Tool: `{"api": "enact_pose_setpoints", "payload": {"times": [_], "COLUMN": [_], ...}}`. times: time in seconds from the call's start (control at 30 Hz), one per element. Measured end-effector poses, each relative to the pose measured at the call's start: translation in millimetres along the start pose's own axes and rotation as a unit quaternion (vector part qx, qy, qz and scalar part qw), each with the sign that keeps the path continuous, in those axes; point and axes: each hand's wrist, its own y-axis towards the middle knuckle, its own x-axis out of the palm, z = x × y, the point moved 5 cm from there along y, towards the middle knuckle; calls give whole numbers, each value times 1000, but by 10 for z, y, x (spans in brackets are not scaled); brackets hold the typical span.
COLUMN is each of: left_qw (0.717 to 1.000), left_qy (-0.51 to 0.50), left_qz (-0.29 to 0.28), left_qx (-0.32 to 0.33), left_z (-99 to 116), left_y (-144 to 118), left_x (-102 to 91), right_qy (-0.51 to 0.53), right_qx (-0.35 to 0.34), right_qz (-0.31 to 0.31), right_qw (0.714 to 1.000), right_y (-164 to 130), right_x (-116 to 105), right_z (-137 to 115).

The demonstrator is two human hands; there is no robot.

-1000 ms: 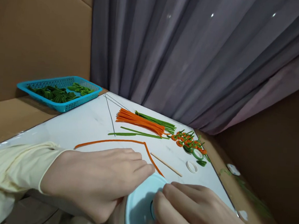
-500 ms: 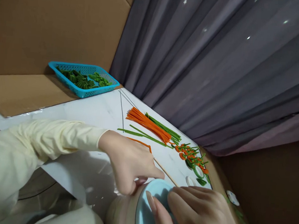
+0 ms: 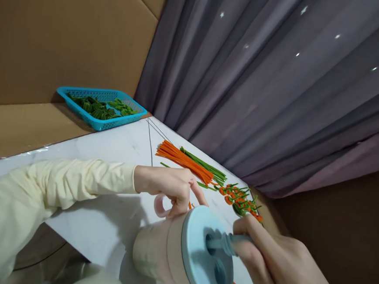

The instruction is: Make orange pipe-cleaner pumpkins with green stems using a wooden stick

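A pale pink cup [image 3: 154,253] with a light blue lid [image 3: 205,252] is being held tipped on its side over the near edge of the white table [image 3: 117,145], its lid facing the camera. The cup's pink handle [image 3: 160,205] is being gripped from above by the left hand [image 3: 173,186], whose fingers are curled around the loop, the cream sleeve [image 3: 57,188] being stretched across the table behind it. A blue spout [image 3: 224,243] sticking out of the lid is being pinched between the thumb and fingers of the right hand [image 3: 272,258], which is closed around its outer end.

Just beyond the left hand, a bundle of orange strips [image 3: 183,157] is lying on the table, and a bundle of green strips [image 3: 204,164] is lying right beside it on the curtain side. A cluster of small orange and green rolled pieces [image 3: 239,198] is lying farther right, partly hidden behind the right hand. A turquoise basket [image 3: 80,113] filled with green coils [image 3: 98,107] is resting at the far left corner on brown cardboard [image 3: 20,124]. A grey curtain [image 3: 263,78] is hanging behind the table
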Motion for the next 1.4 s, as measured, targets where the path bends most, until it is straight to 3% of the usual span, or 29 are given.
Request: {"api": "enact_pose_setpoints", "payload": {"times": [0.13, 0.23, 0.37, 0.53, 0.67, 0.8, 0.97, 1.23, 1.4], "left_qw": [999, 999, 998, 999, 998, 998, 997, 994, 994], "left_qy": [-2, -20, -33, -36, -51, -45, -21, 17, 4], "left_qz": [36, 45, 49, 33, 26, 40, 69, 105, 109], "left_qx": [16, 5, -12, 1, 24, 4, -12, -6, 4], "left_z": [57, 81, 122, 195, 260, 294, 322, 351, 313], "left_y": [-38, -67, -99, -139, -211, -279, -331, -377, -370], "left_x": [-74, -64, -30, 10, 30, 38, 27, 0, -38], "right_qy": [81, 134, 181, 161, 170, 187, 167, 86, 82], "right_qx": [16, 17, -47, -149, -166, -184, -157, -100, -27], "right_qz": [-9, 24, 68, 30, 60, 16, -13, -7, 43], "right_qw": [997, 991, 980, 975, 970, 965, 973, 991, 995], "right_y": [112, 148, 185, 243, 221, 185, 195, 230, 256], "right_x": [17, -6, -17, 25, -29, -19, -11, 65, 97], "right_z": [36, 81, 107, 14, 27, 58, 42, -3, 14]}}
